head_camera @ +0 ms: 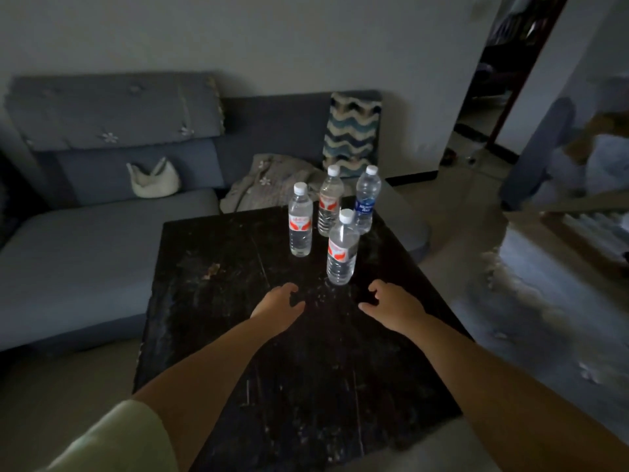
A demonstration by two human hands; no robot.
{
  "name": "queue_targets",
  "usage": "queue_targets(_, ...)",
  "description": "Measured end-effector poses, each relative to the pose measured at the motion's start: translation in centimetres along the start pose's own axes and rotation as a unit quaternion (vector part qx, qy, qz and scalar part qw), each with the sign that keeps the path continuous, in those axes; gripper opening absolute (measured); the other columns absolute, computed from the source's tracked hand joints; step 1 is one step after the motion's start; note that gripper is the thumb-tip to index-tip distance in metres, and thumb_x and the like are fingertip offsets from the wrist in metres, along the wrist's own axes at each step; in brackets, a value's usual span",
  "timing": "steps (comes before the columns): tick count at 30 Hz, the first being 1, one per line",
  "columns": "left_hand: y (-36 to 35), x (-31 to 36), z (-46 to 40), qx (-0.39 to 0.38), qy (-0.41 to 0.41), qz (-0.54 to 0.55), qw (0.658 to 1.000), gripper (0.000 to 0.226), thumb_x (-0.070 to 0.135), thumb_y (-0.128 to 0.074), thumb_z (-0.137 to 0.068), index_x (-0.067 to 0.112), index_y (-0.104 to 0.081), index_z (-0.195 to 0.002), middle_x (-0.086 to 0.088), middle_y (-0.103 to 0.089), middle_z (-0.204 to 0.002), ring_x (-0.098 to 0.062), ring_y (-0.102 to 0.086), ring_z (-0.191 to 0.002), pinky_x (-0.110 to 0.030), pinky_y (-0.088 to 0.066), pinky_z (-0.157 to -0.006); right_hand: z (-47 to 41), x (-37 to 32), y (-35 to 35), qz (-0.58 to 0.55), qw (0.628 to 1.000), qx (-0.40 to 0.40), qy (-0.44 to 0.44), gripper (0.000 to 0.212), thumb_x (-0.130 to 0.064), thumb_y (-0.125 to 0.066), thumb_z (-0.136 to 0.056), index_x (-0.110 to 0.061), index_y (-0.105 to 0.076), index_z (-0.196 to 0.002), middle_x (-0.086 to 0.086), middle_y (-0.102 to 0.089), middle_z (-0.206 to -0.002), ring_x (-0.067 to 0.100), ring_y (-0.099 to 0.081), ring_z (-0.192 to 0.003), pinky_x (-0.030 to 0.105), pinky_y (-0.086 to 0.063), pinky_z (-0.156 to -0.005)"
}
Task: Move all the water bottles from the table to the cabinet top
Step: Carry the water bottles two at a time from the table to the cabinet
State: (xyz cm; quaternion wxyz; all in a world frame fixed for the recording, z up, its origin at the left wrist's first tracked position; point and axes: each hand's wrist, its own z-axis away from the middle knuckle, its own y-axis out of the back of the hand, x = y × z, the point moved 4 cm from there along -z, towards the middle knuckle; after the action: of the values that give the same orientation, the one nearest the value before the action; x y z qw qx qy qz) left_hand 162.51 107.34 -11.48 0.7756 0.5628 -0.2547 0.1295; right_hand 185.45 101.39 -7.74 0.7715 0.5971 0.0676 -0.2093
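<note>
Several clear water bottles with white caps stand upright on the far right part of a dark wooden table [238, 335]. The nearest bottle [342, 248] has a red label. Behind it stand a left bottle [300, 221] and a middle bottle [329, 201], both red-labelled, and a blue-labelled bottle [367, 199] at the right. My left hand [280, 306] hovers over the table just short of the nearest bottle, fingers loosely curled, holding nothing. On the other side of that bottle, my right hand [391, 304] hovers likewise, empty. No cabinet is in view.
A grey-blue sofa [102, 233] wraps around the table's left and far sides, with a white bag [153, 180], a folded blanket [272, 185] and a wavy-patterned cushion [352, 131]. Pale floor and a doorway [490, 107] lie to the right.
</note>
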Motion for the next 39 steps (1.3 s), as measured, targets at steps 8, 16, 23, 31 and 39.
queue_targets(8,-0.1,-0.6,-10.5,0.027,0.064,0.118,0.991,0.07,0.038,-0.066,-0.087,0.015,-0.034,-0.145,-0.013,-0.055,-0.134,-0.025,-0.056,-0.12,-0.029,-0.045,-0.094,-11.1,1.3,-1.4,-0.143,0.989,-0.016,-0.027,0.112,-0.058,-0.075,-0.069,-0.02,-0.01,-0.152,0.01,-0.028,-0.154,0.027,-0.034,-0.14,0.043,-0.037,-0.11)
queue_targets(16,-0.5,-0.8,-18.2,0.086,0.08,0.309,0.944,0.119,0.032,-0.083,-0.071,0.021,0.002,-0.154,-0.01,-0.021,-0.159,-0.021,-0.026,-0.144,-0.033,-0.029,-0.113,-16.3,0.9,-5.7,-0.427,0.901,0.07,0.027,0.1,-0.022,-0.088,-0.064,-0.016,-0.029,-0.145,0.004,-0.051,-0.138,0.018,-0.053,-0.126,0.045,-0.045,-0.106)
queue_targets(23,-0.6,0.2,-23.7,0.186,0.052,0.415,0.889,0.114,0.019,-0.086,-0.066,0.024,-0.01,-0.151,0.002,-0.048,-0.139,-0.012,-0.051,-0.125,-0.027,-0.046,-0.1,-18.9,0.4,-6.8,-0.443,0.891,0.062,0.074,0.078,-0.019,-0.084,-0.07,-0.034,-0.037,-0.131,-0.012,-0.06,-0.12,0.001,-0.06,-0.111,0.017,-0.05,-0.092)
queue_targets(31,-1.2,0.3,-23.5,0.234,0.096,0.394,0.884,0.06,0.03,-0.085,-0.067,0.037,-0.045,-0.112,0.008,-0.066,-0.105,-0.012,-0.066,-0.098,-0.033,-0.053,-0.09,-21.1,1.1,-6.0,-0.421,0.904,0.015,0.069,0.067,-0.029,-0.083,-0.069,-0.041,-0.042,-0.121,-0.021,-0.064,-0.106,-0.013,-0.061,-0.096,0.001,-0.046,-0.073)
queue_targets(39,-0.7,0.8,-18.3,0.233,0.156,0.359,0.89,0.051,0.036,-0.083,-0.068,0.028,-0.052,-0.108,0.014,-0.064,-0.091,-0.002,-0.063,-0.083,-0.015,-0.046,-0.066,-19.9,1.6,-4.2,-0.408,0.908,-0.06,0.073,0.058,-0.033,-0.081,-0.071,-0.025,-0.05,-0.12,-0.008,-0.067,-0.107,0.004,-0.066,-0.099,0.025,-0.052,-0.088)
